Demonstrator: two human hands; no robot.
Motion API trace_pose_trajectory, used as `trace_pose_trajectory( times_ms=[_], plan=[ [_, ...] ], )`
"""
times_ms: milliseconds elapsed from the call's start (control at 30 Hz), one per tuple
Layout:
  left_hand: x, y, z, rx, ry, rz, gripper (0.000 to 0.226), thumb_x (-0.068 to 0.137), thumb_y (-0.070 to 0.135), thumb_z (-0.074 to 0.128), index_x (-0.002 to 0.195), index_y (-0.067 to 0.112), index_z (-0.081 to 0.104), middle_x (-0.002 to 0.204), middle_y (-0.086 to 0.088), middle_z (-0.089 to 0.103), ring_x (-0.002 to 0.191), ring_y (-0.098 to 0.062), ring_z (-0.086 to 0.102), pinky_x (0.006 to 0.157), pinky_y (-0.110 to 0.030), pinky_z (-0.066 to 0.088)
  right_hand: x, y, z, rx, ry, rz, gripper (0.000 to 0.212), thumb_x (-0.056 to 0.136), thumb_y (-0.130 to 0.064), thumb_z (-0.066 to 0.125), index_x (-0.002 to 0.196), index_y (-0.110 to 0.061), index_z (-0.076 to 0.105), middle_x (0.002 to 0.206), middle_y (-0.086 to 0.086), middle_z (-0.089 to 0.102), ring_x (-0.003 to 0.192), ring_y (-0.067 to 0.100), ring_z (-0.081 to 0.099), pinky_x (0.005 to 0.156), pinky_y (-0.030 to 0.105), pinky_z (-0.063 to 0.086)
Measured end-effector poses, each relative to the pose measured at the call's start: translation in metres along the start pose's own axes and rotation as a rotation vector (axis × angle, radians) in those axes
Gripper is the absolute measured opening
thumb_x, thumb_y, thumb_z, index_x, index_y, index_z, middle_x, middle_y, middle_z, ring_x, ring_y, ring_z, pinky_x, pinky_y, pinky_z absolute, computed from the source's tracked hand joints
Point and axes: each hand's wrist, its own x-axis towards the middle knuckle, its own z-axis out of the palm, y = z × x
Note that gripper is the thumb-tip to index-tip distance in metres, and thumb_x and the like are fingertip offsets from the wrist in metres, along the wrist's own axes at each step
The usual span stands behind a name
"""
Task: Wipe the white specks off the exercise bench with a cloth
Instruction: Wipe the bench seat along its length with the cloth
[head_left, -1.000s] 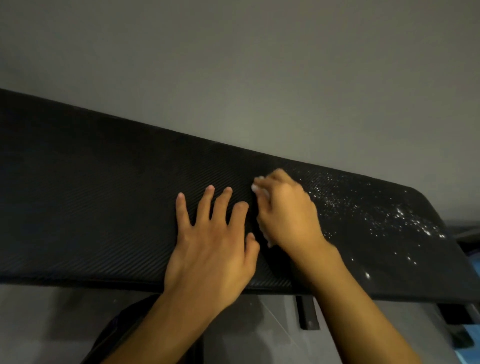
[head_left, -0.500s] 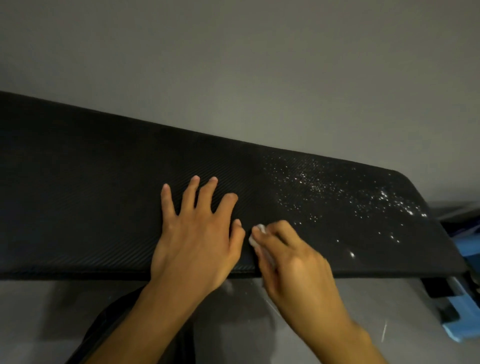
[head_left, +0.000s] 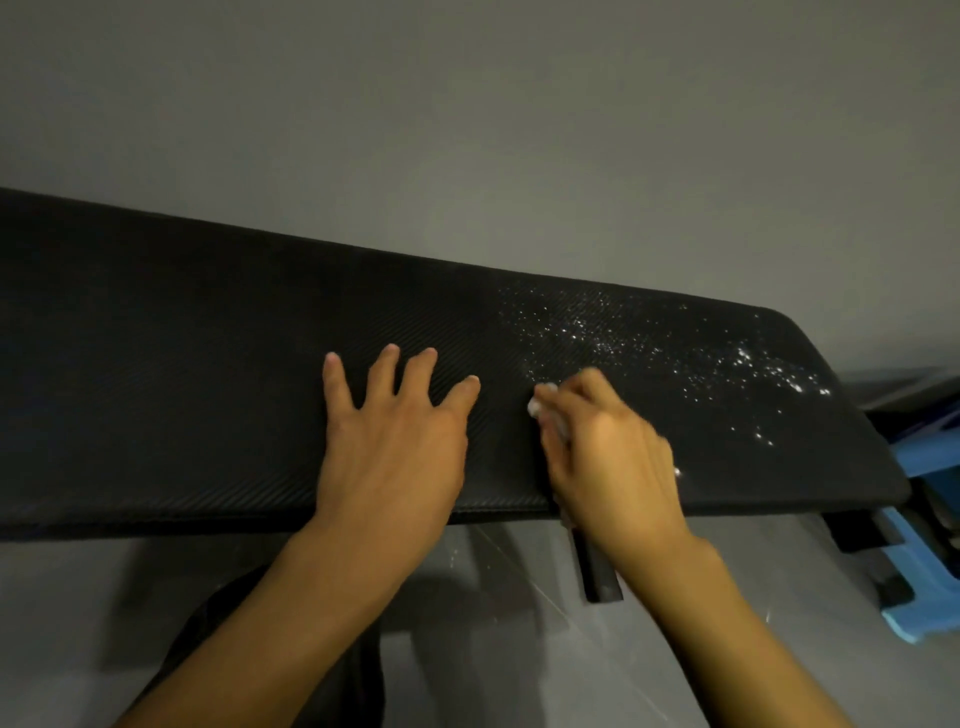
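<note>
Left grip (head_left: 395, 447): flat on the black counter (head_left: 182, 364) near its front edge, fingers straight and spread, holding nothing. Right grip (head_left: 608, 457): just beside it to the right, fingers curled round a small white cloth (head_left: 537, 402) that touches the counter. White specks (head_left: 675, 353): scattered beyond, across the counter's right end toward its far edge.

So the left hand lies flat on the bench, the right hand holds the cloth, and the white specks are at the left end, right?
No. The head view shows the white specks on the right part of the bench, past the right hand. The left hand does lie flat on the bench, and the right hand does hold the cloth.
</note>
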Motion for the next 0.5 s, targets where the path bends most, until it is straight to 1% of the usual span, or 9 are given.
trace_pose_trajectory(
  times_ms=[67,100,200,267,333,400,500],
  plan=[
    [0.009,0.012,0.0,-0.031,0.001,0.024,0.055,0.105,0.047,0.032,0.157,0.039,0.021,0.169,-0.008,0.011,0.156,-0.034,0.003,0.12,-0.07,0.006,0.021,0.006,0.006,0.047,-0.003,0.051,0.03,0.104,-0.037,0.049,0.124,-0.022,0.067,0.114,-0.005,0.055,0.091,0.027,0.066,0.068,0.047,0.057],
    [0.016,0.016,0.001,-0.048,0.001,0.024,0.055,0.104,0.049,0.031,0.157,0.037,0.021,0.169,-0.01,0.011,0.156,-0.034,0.003,0.12,-0.071,0.006,0.023,0.006,0.008,0.061,0.002,0.037,0.031,0.104,-0.036,0.05,0.125,-0.021,0.067,0.115,-0.005,0.055,0.092,0.027,0.066,0.068,0.047,0.057],
    [0.033,0.02,0.006,-0.066,0.006,0.021,0.058,0.103,0.051,0.027,0.158,0.034,0.018,0.169,-0.012,0.008,0.156,-0.036,-0.001,0.118,-0.073,0.004,0.002,0.006,0.002,0.086,-0.015,-0.092,0.032,0.103,-0.037,0.049,0.123,-0.021,0.068,0.113,-0.008,0.056,0.089,0.019,0.067,0.065,0.043,0.058],
    [0.035,0.02,0.011,-0.045,0.03,0.023,0.06,0.103,0.051,0.022,0.159,0.033,0.014,0.17,-0.013,0.005,0.156,-0.037,-0.002,0.117,-0.074,0.002,-0.017,0.01,-0.005,0.127,-0.047,-0.12,0.036,0.102,-0.044,0.044,0.122,-0.026,0.068,0.111,-0.014,0.055,0.087,0.013,0.067,0.065,0.041,0.058],
    [0.034,0.021,0.015,-0.026,0.041,0.023,0.061,0.103,0.052,0.02,0.16,0.032,0.011,0.17,-0.014,0.003,0.156,-0.037,-0.003,0.117,-0.074,0.001,-0.02,0.016,-0.005,0.09,-0.033,-0.125,0.035,0.102,-0.046,0.043,0.121,-0.03,0.068,0.109,-0.016,0.056,0.084,0.013,0.067,0.061,0.04,0.058],
    [0.033,0.021,0.015,-0.017,0.035,0.024,0.061,0.104,0.052,0.02,0.16,0.032,0.009,0.17,-0.013,0.002,0.156,-0.037,-0.005,0.118,-0.073,0.0,-0.002,0.018,0.001,0.048,0.015,-0.117,0.032,0.102,-0.042,0.048,0.121,-0.027,0.068,0.109,-0.012,0.056,0.082,0.016,0.067,0.058,0.042,0.058],
    [0.033,0.02,0.012,-0.022,0.036,0.025,0.062,0.103,0.053,0.02,0.16,0.032,0.009,0.171,-0.012,0.002,0.157,-0.036,-0.005,0.118,-0.072,0.0,0.037,0.013,0.012,0.016,0.031,-0.034,0.032,0.104,-0.037,0.05,0.127,-0.022,0.066,0.114,-0.004,0.056,0.087,0.025,0.067,0.064,0.043,0.056]
  ],
)
